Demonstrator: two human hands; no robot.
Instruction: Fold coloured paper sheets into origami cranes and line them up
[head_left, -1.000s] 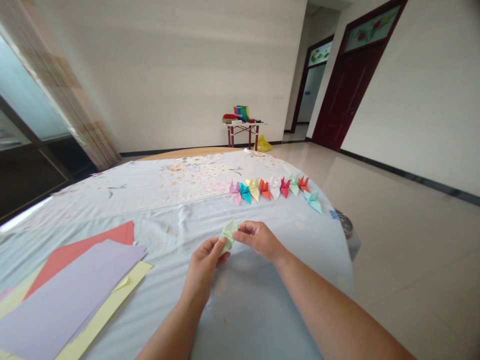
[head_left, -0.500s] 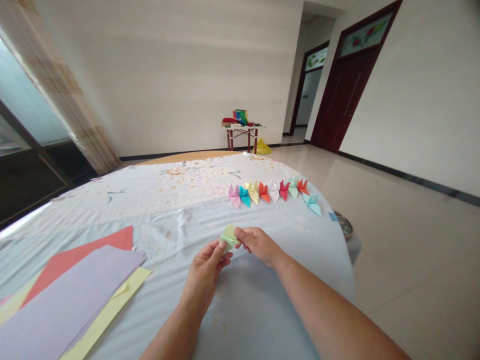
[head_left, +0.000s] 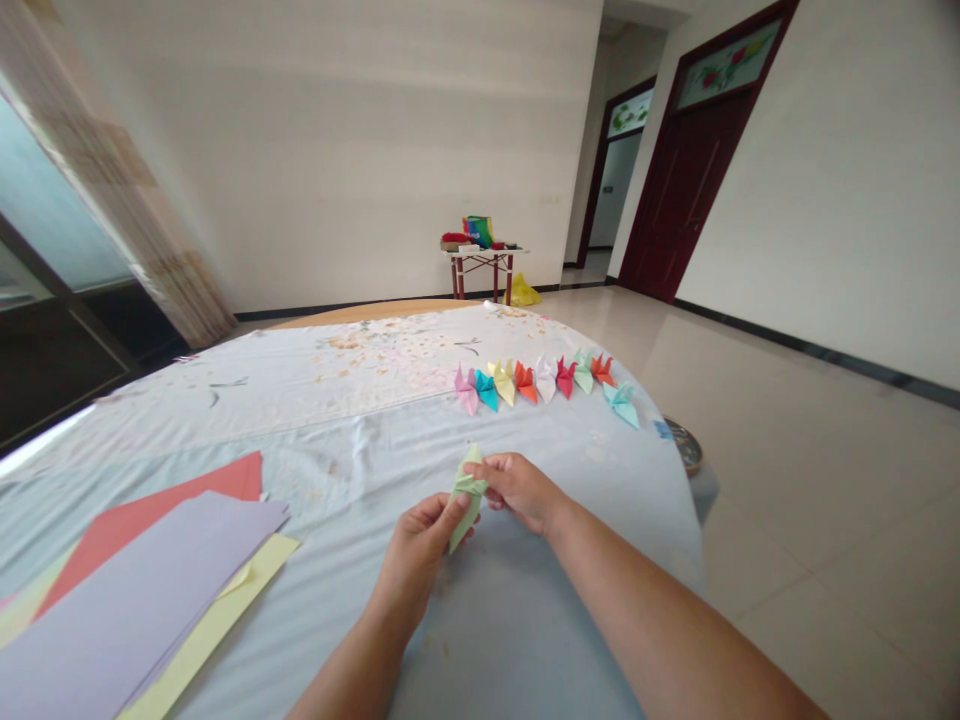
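Note:
A small light green folded paper (head_left: 466,508) is held between my two hands above the table's near side. My left hand (head_left: 424,535) pinches its lower left part between thumb and fingers. On the upper right, the thumb and fingers of my right hand (head_left: 521,490) grip the same paper. Its long pointed shape runs from upper right to lower left, with folds across the middle. Beyond my hands stands a row of several folded paper cranes in pink, blue, yellow, orange, white, red and green, and a pale turquoise crane (head_left: 622,404) sits at the row's near right.
Lavender paper sheets (head_left: 157,590) lie at the left, over a red sheet (head_left: 165,515) and a yellow sheet (head_left: 217,630). A pale cloth (head_left: 360,460) covers the round table. Past its right edge a round-topped object (head_left: 684,446) stands lower down.
The green paper has turned in my hands and now shows a longer, narrower pointed shape reaching further down. Both hands stay close together on it. The camera view has shifted slightly.

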